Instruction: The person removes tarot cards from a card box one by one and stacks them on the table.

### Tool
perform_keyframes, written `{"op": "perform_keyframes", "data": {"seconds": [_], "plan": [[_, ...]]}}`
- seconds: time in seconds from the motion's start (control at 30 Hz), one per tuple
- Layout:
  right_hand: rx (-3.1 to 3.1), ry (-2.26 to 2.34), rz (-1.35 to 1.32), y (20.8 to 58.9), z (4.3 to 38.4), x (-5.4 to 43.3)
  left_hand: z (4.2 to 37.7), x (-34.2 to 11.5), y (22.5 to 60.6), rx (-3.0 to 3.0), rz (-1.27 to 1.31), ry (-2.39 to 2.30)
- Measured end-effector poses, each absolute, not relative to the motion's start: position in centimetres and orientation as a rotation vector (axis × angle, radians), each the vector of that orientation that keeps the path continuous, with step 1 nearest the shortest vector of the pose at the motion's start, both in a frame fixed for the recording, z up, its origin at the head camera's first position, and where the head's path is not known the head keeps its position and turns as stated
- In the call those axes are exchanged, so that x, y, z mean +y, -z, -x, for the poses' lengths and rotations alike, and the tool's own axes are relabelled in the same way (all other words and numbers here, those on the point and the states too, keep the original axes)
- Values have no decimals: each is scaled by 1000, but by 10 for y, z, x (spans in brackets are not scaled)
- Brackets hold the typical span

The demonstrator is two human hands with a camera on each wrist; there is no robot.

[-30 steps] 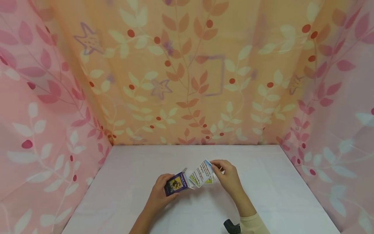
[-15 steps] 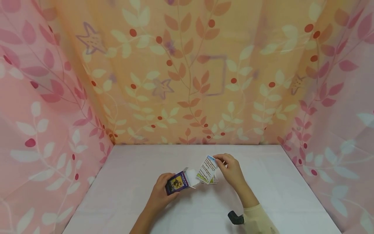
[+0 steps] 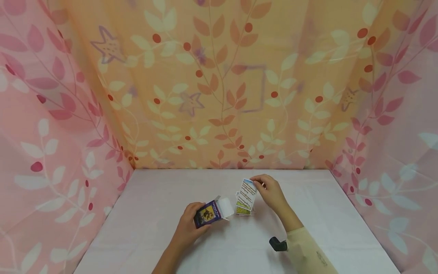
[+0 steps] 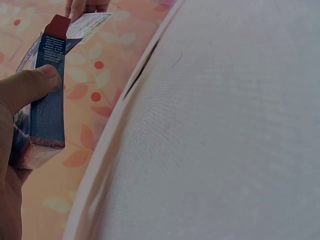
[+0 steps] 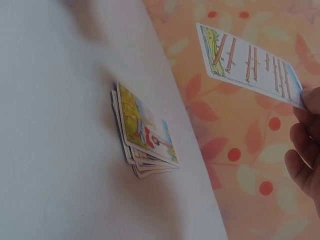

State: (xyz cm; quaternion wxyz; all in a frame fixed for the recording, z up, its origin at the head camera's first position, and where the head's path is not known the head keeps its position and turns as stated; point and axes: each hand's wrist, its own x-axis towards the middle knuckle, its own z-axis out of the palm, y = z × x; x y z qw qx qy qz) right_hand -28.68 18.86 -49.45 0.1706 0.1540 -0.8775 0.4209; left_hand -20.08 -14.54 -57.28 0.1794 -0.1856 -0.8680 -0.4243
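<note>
My left hand grips a dark blue card box with a yellow picture on its front. The box's white flap stands open toward the right. In the left wrist view the thumb presses on the box's narrow side. My right hand pinches a picture card by its upper corner; brown sticks are drawn on it. Below that card a loose stack of cards lies on the table, its edges uneven. The right wrist view shows the held card apart from the stack.
Both hands are over a white-covered table. A black angled piece sits beside the right sleeve. Leaf-patterned cloth hangs at the back, with pink cloth on both sides.
My right hand has moved right and away from me with the card, from the box's opening to over the stack. The left hand keeps the box almost where it was.
</note>
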Motion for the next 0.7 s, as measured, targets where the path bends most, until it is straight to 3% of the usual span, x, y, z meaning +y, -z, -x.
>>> {"op": "perform_keyframes", "data": {"seconds": [0.7], "plan": [[-2649, -1319, -458, 517, 321, 181, 201, -145, 573, -2470, 515, 1176]]}}
